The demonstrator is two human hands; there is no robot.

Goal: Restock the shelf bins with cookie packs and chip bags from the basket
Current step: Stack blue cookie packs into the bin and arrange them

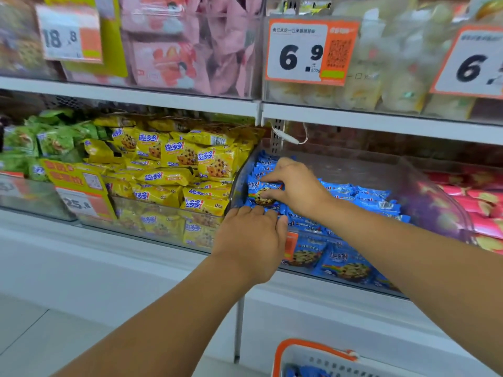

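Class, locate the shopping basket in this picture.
In the head view, the basket sits at the bottom edge, right of centre, below the bin of blue cookie packs.

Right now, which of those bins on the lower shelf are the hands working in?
The blue cookie pack bin, between the yellow packs and the pink packs. The right hand grips a blue pack inside it.

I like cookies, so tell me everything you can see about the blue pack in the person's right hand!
The blue pack is a small, shiny plastic wrapper showing a chocolate-chip cookie, a rainbow stripe and white letters. It stands on edge at the left end of the clear bin, leaning against other blue packs. The right hand pinches it from the right, fingers curled over its top and bottom. The left hand rests just below, on the bin's front edge.
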